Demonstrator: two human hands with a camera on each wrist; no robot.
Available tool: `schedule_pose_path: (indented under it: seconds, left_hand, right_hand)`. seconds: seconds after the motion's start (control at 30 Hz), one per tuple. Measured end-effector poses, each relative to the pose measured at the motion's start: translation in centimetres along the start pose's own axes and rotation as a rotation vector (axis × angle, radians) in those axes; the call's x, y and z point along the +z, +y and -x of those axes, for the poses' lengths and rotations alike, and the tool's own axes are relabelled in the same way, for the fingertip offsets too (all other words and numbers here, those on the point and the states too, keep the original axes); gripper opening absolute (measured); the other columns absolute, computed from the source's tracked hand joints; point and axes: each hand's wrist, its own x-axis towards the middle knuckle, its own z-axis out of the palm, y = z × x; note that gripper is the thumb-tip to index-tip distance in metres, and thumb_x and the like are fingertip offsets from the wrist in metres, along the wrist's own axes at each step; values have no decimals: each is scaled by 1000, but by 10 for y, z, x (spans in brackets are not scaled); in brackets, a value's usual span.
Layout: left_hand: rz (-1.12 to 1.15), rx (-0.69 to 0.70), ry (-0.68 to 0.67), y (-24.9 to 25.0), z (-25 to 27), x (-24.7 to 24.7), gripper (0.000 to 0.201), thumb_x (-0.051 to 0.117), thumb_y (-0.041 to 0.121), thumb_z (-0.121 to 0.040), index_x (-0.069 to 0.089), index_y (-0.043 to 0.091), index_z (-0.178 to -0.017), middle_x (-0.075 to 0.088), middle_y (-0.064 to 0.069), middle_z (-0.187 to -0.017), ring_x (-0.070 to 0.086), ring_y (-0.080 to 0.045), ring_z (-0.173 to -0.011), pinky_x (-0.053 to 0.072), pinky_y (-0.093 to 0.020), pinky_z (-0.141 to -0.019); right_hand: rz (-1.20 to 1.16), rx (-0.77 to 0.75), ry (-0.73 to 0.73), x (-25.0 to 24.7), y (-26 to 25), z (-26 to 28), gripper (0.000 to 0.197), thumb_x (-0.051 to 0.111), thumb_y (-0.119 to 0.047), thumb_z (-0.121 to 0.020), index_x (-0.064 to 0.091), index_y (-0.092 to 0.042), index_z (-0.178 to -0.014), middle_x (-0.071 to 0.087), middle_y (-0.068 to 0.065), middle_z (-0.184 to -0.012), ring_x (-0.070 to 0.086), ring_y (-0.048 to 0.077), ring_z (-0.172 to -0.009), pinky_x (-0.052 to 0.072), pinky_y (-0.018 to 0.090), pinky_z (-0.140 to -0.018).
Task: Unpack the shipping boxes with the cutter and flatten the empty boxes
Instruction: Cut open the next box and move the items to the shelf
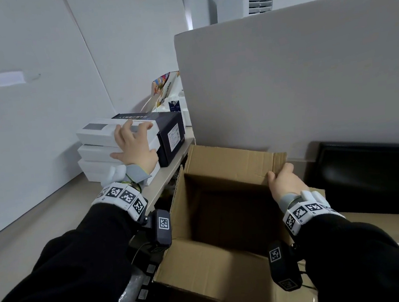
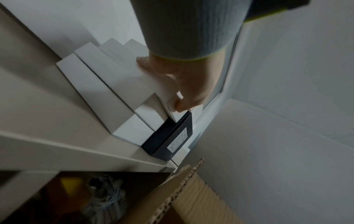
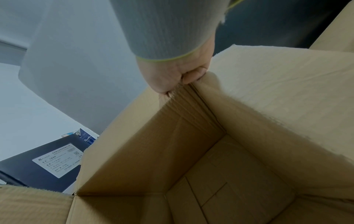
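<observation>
Carton [image 1: 227,212] open on floor beside shelf [image 1: 171,176], interior bare in right wrist view. Likely light, stiff along flutes, creasing easily at scored corners; best held at a rim corner. Right hand [image 1: 286,183] pinching far right rim corner. Left hand [image 1: 132,146] spread flat on top white box [image 1: 98,133] of stack, fingertips curled over far edge. Black box [image 1: 171,139] alongside: white label, print too small to read. Behind, packaging with "coffee" partly legible. Cutter not seen.
</observation>
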Motion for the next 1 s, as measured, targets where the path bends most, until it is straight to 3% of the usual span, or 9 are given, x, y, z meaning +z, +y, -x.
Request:
schedule_pose_path:
  seconds: [0.2,0.37,0.43,0.53,0.63,0.7,0.77,0.9,1.0]
  left_hand:
    - [-27,-10,93,-9,0,0,59,69,10,-75,48,25,-128,32,-7,-137,20,-29,-136,42,-57,-88]
    - [-69,4,79,-6,4,-3,72,75,22,-74,40,20,-138,28,-9,-146,14,-35,-140,20,-67,-103]
    - [-48,13,139,2,6,-7,78,78,30,-69,41,17,-136,27,-12,-148,12,-40,-141,19,-67,-106]
    - [-28,165,283,25,14,-11,73,75,36,-62,40,21,-124,39,-18,-141,28,-46,-134,32,-57,-99]
    - [79,282,325,59,33,-7,64,69,43,-62,48,19,-117,42,-18,-136,33,-45,-130,30,-52,-101]
    - [119,311,243,79,55,1,61,66,44,-62,55,18,-117,38,-15,-139,28,-42,-133,24,-50,-106]
    - [67,335,63,89,76,12,60,67,45,-66,54,22,-120,29,-10,-145,16,-38,-138,16,-51,-110]
    - [-56,357,-325,98,117,35,74,71,50,-69,39,32,-134,6,-2,-154,-11,-30,-143,-3,-58,-114]
    - [-91,324,-477,104,137,44,90,72,55,-69,26,34,-144,-3,0,-157,-18,-28,-143,-9,-62,-112]
  right_hand:
    - [-6,6,-2,2,3,-1,36,37,-37,-100,35,-4,-113,39,4,-60,48,27,-65,39,35,-64]
    - [-5,-4,9,2,5,1,38,37,-38,-100,35,-3,-115,43,5,-65,48,27,-65,38,35,-63]
    - [-3,-5,10,2,5,2,38,37,-38,-100,35,-3,-115,43,5,-65,47,27,-65,37,34,-63]
    - [-6,-9,8,1,6,6,39,37,-38,-99,35,-3,-115,49,9,-72,47,27,-64,37,34,-61]
    - [-10,-25,-2,-2,9,11,38,37,-38,-99,35,-4,-114,50,10,-75,49,28,-66,37,34,-62]
    - [-18,-40,-11,-5,15,17,38,37,-39,-99,36,-4,-114,55,11,-79,52,30,-70,38,34,-63]
    - [-29,-61,-28,-8,19,21,39,38,-40,-99,36,-4,-116,61,14,-90,60,33,-80,39,34,-65]
    - [-64,-121,-67,-18,40,32,40,40,-43,-98,37,-6,-113,60,11,-93,62,34,-92,39,33,-66]
    - [-125,-178,-102,-22,58,39,37,45,-46,-95,37,-11,-104,54,6,-87,61,34,-92,40,34,-68]
